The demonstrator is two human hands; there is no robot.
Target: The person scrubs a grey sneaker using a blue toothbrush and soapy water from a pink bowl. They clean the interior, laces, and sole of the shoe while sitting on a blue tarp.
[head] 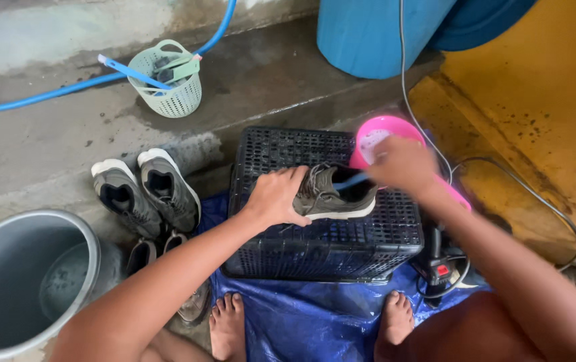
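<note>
A grey-brown sneaker [331, 194] with a white sole lies on top of an upturned black plastic crate [321, 248]. My left hand [276, 196] grips the sneaker at its toe end and holds it down. My right hand [400, 163] is closed on a blue-handled brush [352, 179] whose end reaches into the shoe's opening. Behind my right hand sits a pink plastic dipper [382, 131], partly hidden by the hand.
A pair of grey sneakers [146, 190] stands left of the crate, another pair [167, 268] below them. A metal bucket [23, 281] with water is at lower left. A pale green basket [167, 80], blue hose [40, 95], blue barrel [375, 33], blue tarp [301, 315] and cables [536, 201] surround me.
</note>
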